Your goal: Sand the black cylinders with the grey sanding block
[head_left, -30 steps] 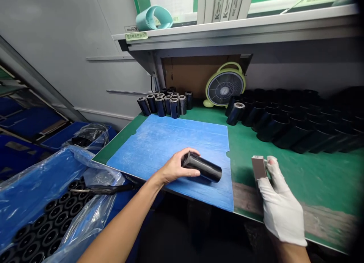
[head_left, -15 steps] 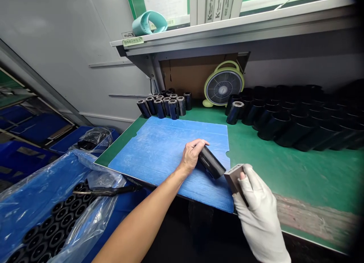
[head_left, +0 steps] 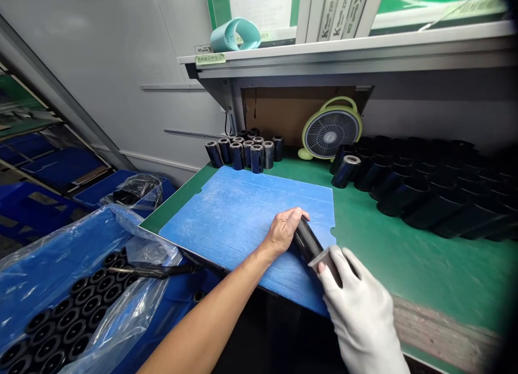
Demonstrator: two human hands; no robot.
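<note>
My left hand (head_left: pixel 285 231), bare, is closed around the upper end of a glossy black tube (head_left: pixel 308 239), which is tilted down to the right over a blue mat (head_left: pixel 210 217). A white glove with bare fingertips covers my right hand (head_left: pixel 356 298). It is closed on a grey-brown sanding block (head_left: pixel 332 266), whose light-edged face lies against the lower end of the tube. The right hand and block partly hide that end.
Several short dark cylinders (head_left: pixel 257 158) stand behind the mat, near a green fan (head_left: pixel 329 131). Many black tubes (head_left: pixel 437 201) crowd the right rear. A plastic-lined blue bin (head_left: pixel 101 228) of black parts sits lower left. Overhead, a shelf (head_left: pixel 324 53) holds boxes marked 220 (head_left: pixel 340 15) and a teal roll (head_left: pixel 234 34).
The sanding block has moved left and overlaps the tube's lower end, where before it sat just beside it. The whole view has shifted slightly. My left hand still holds the tube.
</note>
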